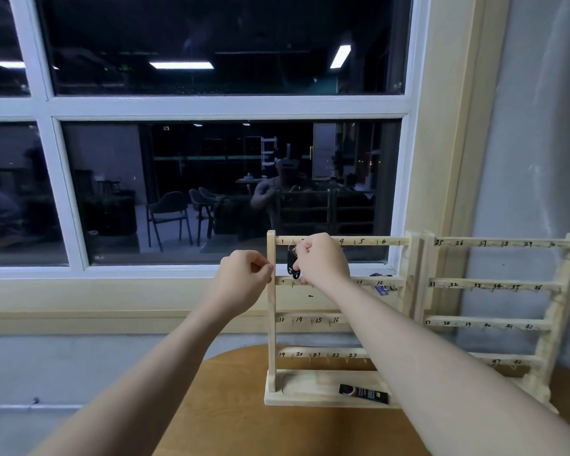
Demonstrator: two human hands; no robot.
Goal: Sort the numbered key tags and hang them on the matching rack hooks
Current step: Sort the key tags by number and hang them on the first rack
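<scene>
On the bench (231,406) nearest me, a small black packet (362,393) lies in the tray at the foot of the left rack (271,324). My left hand (244,279) has its grip pinched on that rack's left post. My right hand (321,258) has its grip curled round a black key tag (292,263), held under the top rail near hooks 1 and 2. A blue tag (381,290) hangs by hook 12. The second rack (494,284) stands to the right, and the dark window (211,103) is behind.

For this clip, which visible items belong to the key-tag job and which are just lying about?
Job:
left rack
right rack
black tag in right hand
blue tag near hook 12

Lying about:
dark packet on rack base
round table
</scene>
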